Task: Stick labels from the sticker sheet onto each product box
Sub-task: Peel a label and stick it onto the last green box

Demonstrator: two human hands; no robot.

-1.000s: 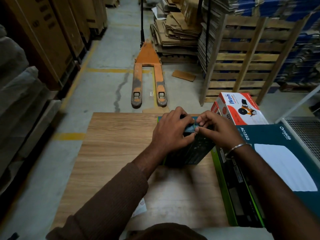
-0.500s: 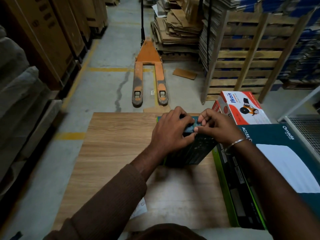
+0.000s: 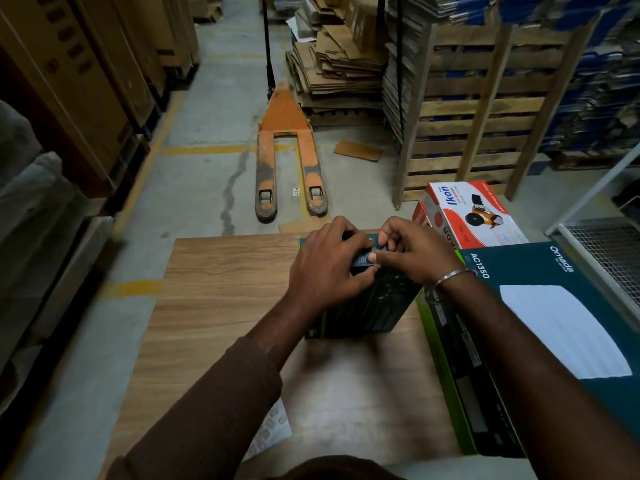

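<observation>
Dark-green product box (image 3: 367, 306) stands on the wooden counter (image 3: 221, 292) while the left hand (image 3: 325, 268) and right hand (image 3: 412, 252) pinch a small label at its top edge, likely pressing it on; the teal box (image 3: 554, 306) and red-and-white box (image 3: 474, 216) alongside seemingly wait.

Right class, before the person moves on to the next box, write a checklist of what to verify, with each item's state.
1. Small dark box stands steady on the wooden table: ok.
2. Left hand and right hand both at its top edge: ok.
3. Label stuck flat: cannot tell, fingers hide it.
4. White sticker sheet within reach at the table's near edge: ok.
5. Large teal Omada box labelled: cannot tell.
</observation>
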